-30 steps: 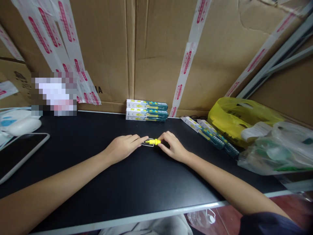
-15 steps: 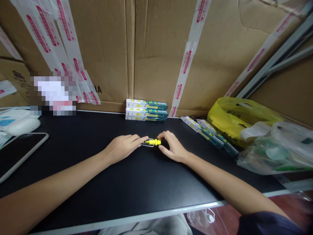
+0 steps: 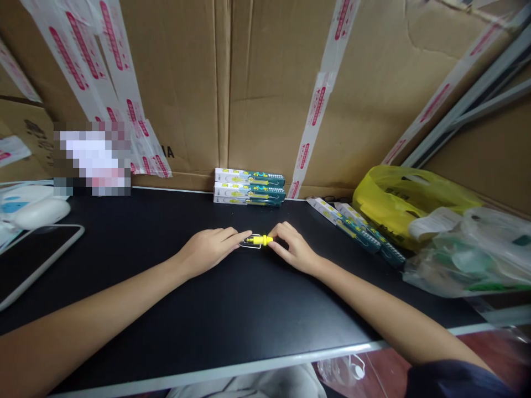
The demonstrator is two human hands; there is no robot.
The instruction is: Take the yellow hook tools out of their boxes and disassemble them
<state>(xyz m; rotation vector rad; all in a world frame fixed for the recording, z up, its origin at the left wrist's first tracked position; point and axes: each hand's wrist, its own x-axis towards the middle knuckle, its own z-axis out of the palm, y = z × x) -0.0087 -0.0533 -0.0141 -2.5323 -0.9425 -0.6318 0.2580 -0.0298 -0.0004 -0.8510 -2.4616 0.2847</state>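
Note:
A small yellow spring scale (image 3: pixel 260 240) with a metal wire loop lies lengthwise between my hands, at or just above the black tabletop. Over its left part, my left hand (image 3: pixel 212 247) is closed with the fingers together, and that end is hidden beneath them. At the opposite end, the thumb and index finger of my right hand (image 3: pixel 293 246) pinch the yellow tip. Behind the hands stands a stack of printed boxes (image 3: pixel 249 188) picturing a similar yellow scale with a hook.
Two more printed boxes (image 3: pixel 359 229) lie at the right, beside a yellow plastic bag (image 3: pixel 385 193) and a clear bag (image 3: pixel 468 260). To the left are a tablet-like device (image 3: pixel 37 265) and a white mouse-shaped object (image 3: pixel 43 214). A cardboard wall (image 3: pixel 178 83) rises behind the table.
My right thumb and index finger have closed on the yellow tip, where they were apart around it before. My left hand has stayed in place.

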